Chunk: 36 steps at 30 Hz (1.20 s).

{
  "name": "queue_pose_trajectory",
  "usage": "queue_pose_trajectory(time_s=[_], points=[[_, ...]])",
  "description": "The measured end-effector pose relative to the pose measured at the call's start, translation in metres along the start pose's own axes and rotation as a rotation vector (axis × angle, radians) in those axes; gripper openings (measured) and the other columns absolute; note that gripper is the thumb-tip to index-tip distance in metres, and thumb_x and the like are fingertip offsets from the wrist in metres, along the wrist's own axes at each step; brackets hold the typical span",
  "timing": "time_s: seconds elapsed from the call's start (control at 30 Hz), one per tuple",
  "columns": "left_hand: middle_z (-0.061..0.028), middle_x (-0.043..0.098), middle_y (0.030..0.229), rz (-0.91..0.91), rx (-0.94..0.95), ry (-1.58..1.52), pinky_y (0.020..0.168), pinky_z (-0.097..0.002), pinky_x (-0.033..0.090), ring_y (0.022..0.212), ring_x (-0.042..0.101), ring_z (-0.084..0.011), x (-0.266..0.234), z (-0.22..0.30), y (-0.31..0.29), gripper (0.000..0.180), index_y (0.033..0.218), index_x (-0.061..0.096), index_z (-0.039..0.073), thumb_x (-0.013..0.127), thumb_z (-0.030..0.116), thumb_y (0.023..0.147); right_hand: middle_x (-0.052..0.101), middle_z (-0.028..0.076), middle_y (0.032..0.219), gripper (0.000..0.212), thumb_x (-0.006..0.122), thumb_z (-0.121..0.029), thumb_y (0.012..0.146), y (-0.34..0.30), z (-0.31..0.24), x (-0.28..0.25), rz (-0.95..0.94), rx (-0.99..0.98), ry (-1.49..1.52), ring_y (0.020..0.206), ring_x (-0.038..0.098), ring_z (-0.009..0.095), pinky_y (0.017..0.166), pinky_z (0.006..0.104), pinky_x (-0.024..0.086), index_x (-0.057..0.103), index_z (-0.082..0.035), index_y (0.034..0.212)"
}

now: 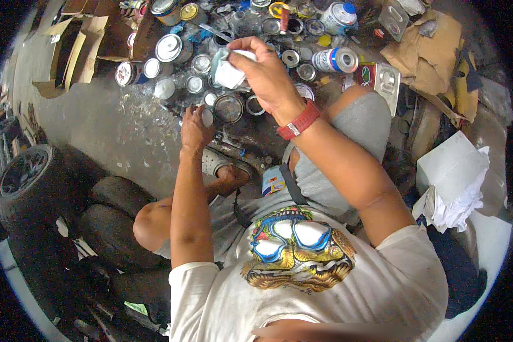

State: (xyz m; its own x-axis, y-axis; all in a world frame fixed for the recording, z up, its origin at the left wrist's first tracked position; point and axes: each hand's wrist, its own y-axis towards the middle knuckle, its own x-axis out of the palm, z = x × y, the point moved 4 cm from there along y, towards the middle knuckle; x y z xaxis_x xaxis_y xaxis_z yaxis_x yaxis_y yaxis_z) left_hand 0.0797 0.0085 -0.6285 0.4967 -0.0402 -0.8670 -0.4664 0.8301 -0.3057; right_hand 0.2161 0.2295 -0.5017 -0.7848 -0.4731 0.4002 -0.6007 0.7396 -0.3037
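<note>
My right hand (pixel 265 77), with a red watch on its wrist, pinches a crumpled white cloth (pixel 232 73) with a greenish-grey edge, held over the crowd of cans and jars. Lower and to the left, my left hand (pixel 196 131) has its fingers closed round a small white round piece (pixel 207 118); whether it is a lid or a little cup I cannot tell. Close by stand a dark-topped round tin (pixel 228 108) and a small white-lidded jar (pixel 195 85). Behind the cloth, a flat stick (pixel 215 32) leans on an open container.
Paint cans, such as a white-lidded one (pixel 169 48), spread across the stained floor. A blue-and-white can (pixel 336 59) lies tilted at right, near torn cardboard (pixel 427 51). Tyres (pixel 25 176) are stacked at left. A white box (pixel 453 165) with crumpled paper sits at far right.
</note>
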Motion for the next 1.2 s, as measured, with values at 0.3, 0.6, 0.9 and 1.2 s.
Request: queue_pose_trajectory(time_s=[0.3,0.6,0.9,1.2], points=[[-0.0257,0.055,0.134,0.022,0.108,-0.061,0.109,-0.0483,0.047,0.125,0.054,-0.0445,0.007,-0.009,0.001,0.076,0.14,0.054,0.002,0.085,0.011,0.071,0.071,0.006,0.109,0.022,0.067,-0.005,0.097,-0.004,-0.005,-0.001,-0.017,0.003,-0.036,0.092,0.07,0.012,0.081,0.0272,0.059,0.064,-0.004,0.119],[-0.0255,0.054,0.138,0.02,0.047,-0.031,0.107,-0.0499,0.048,0.125,0.055,-0.0453,0.01,-0.004,0.003,0.081,0.139,0.052,0.0,0.091,0.013,0.069,0.071,0.006,0.107,0.02,0.067,-0.006,0.099,-0.005,-0.006,0.0,-0.036,0.001,0.015,0.093,0.071,0.013,0.081,0.0275,0.059,0.064,-0.004,0.119],[-0.0342,0.036,0.157,0.042,-1.066,-0.367,0.123,-0.0479,0.034,0.144,0.042,-0.0434,0.089,-0.061,-0.068,0.148,0.157,0.019,-0.009,0.104,0.048,0.051,0.069,0.006,0.103,0.025,0.072,-0.018,0.097,0.002,-0.017,-0.005,0.044,-0.029,0.283,0.092,0.068,0.015,0.081,0.0309,0.057,0.063,-0.005,0.117],[-0.0228,0.063,0.135,-0.172,-1.232,-1.343,0.097,-0.0489,0.051,0.122,0.06,-0.0367,0.206,-0.064,-0.082,0.084,0.145,0.049,-0.006,0.067,0.059,0.095,0.066,0.008,0.111,0.053,0.091,-0.01,0.079,0.0,-0.027,-0.005,0.101,-0.178,0.132,0.1,0.067,0.018,0.085,0.0308,0.057,0.06,-0.002,0.122]])
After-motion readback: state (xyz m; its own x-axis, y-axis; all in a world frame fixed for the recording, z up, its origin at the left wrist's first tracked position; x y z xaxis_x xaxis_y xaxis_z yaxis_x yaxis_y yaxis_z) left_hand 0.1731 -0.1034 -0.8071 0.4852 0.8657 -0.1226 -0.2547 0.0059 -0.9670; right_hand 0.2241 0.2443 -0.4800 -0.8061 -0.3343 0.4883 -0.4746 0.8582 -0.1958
